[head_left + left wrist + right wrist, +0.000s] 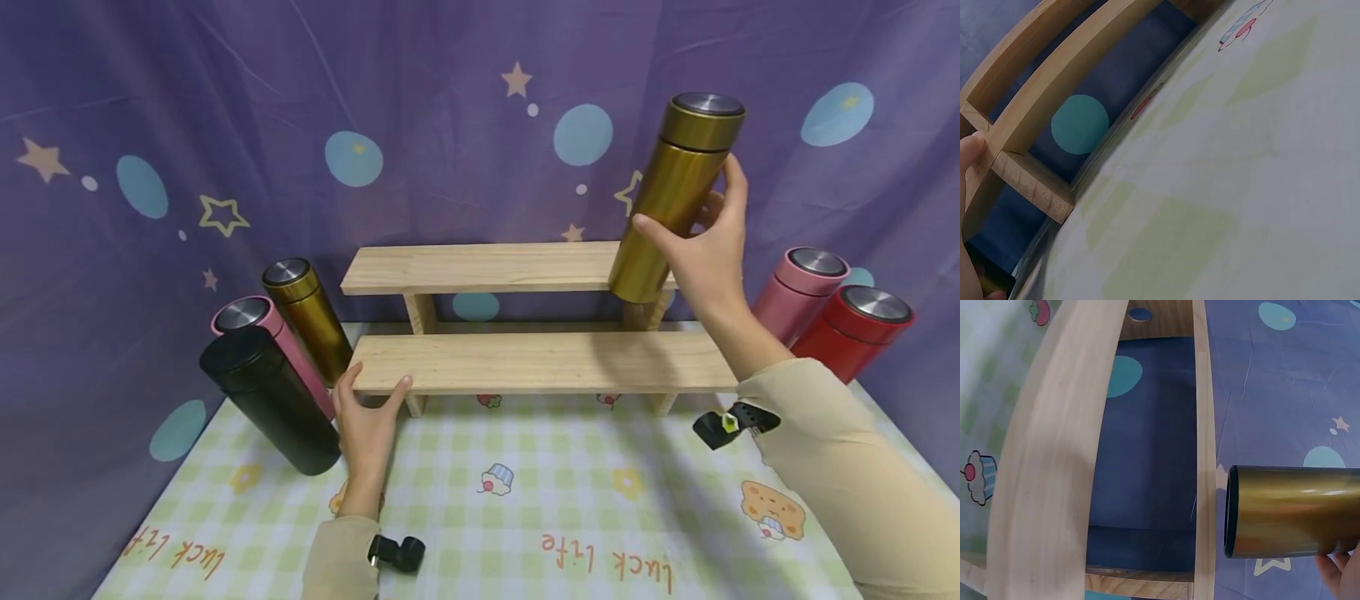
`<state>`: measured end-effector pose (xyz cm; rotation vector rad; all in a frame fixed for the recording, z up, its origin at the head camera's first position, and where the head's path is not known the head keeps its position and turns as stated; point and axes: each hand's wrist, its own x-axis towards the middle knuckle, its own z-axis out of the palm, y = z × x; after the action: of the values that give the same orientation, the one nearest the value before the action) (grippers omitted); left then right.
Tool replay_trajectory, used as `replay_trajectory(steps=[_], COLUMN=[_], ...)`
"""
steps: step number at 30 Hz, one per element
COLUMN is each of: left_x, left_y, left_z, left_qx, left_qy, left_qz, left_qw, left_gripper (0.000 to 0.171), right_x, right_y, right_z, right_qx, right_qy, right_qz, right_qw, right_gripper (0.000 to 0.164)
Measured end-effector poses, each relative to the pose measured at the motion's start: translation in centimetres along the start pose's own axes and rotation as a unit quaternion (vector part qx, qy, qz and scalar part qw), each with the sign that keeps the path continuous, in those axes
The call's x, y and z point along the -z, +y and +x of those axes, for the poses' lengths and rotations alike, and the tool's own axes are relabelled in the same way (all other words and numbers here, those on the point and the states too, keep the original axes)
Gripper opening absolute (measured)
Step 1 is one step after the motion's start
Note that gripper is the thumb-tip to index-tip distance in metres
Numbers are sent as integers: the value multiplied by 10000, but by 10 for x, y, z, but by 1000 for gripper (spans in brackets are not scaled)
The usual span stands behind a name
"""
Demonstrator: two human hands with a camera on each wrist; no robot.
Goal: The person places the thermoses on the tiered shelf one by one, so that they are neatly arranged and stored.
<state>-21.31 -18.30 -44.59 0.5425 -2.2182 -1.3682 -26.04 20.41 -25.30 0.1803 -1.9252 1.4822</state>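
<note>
My right hand [708, 250] grips a gold thermos [671, 187] with a silver-topped lid, thumb on the near side and fingers behind. The thermos is tilted, its base in front of the right part of the upper board of a two-tier wooden shelf [540, 362]. In the right wrist view, the lower part of the thermos [1291, 512] appears beyond the upper board, with fingertips beneath it. My left hand [367, 425] holds the left front corner of the lower board, thumb at the front edge. In the left wrist view, the thumb [972, 150] touches the board.
Left of the shelf stand a black thermos [273, 404], a pink thermos [243, 312] and another gold thermos [307, 312]. On the right are a pink thermos [802, 287] and a red thermos [855, 329]. A checked cloth [450, 517] covers the table; a purple curtain [450, 83] hangs behind.
</note>
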Motion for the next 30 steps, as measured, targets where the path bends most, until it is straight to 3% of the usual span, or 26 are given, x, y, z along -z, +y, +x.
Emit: replay_trajectory(steps=[10, 30], left_x=[1, 0], left_y=[1, 0], left_z=[1, 1], left_qx=[20, 47], left_qy=[14, -3], left_qz=[28, -43], left_qw=[10000, 10000], left_gripper=[89, 89], right_x=[-14, -28], right_y=[-2, 19], right_z=[17, 43], right_qx=[-32, -304], right_qy=[149, -220], right_qz=[102, -614], right_qw=[9998, 9974], right_gripper=[96, 100])
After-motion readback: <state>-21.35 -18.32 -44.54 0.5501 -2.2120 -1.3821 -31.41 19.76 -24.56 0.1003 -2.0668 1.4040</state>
